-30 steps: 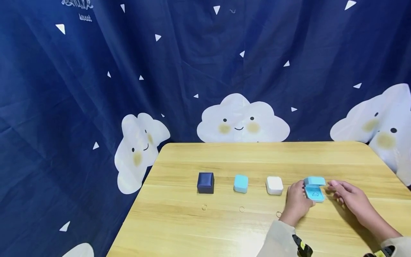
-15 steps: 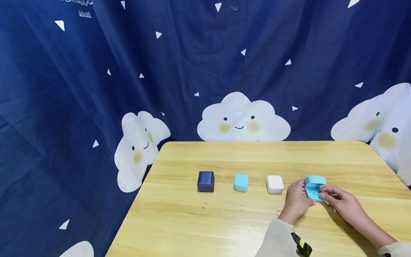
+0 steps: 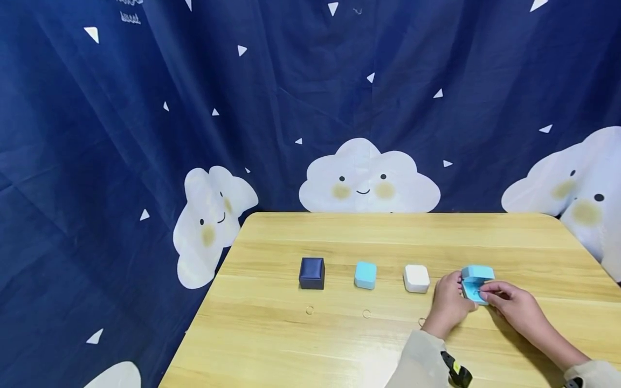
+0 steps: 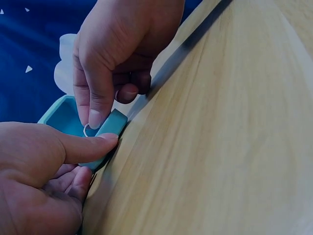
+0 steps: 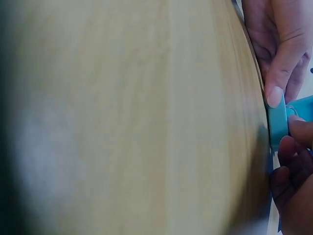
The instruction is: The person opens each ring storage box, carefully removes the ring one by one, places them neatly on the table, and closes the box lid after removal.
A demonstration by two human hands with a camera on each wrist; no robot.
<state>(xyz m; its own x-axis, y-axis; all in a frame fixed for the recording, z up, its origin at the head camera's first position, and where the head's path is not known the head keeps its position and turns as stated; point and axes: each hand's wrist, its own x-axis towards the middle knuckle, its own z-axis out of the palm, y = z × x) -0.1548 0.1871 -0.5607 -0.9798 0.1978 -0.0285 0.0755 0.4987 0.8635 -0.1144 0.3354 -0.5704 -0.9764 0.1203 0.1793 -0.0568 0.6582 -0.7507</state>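
Observation:
An opened light-blue ring box (image 3: pixel 478 273) stands on the right part of the table, its lid raised at the back. My left hand (image 3: pixel 448 304) grips the box from its left side, thumb along the front edge, as the left wrist view shows. Thumb and forefinger of my right hand (image 3: pixel 516 307) reach inside the box and pinch a thin silvery ring (image 4: pixel 86 130) at the lining. In the right wrist view the ring (image 5: pixel 292 108) shows just past the box's front wall (image 5: pixel 278 122); the fingers cover part of it.
Left of the opened box stand a white box (image 3: pixel 416 278), a light-blue box (image 3: pixel 365 275) and a dark blue box (image 3: pixel 312 273), all with lids down. Before them lie thin rings (image 3: pixel 310 310), (image 3: pixel 366 313), one partly behind my left wrist. A blue curtain (image 3: pixel 271 108) hangs behind the table (image 3: pixel 271 345).
My right hand has moved left from beside the box into it, and its thumb and forefinger have closed on the ring. The left hand has kept its grip on the box.

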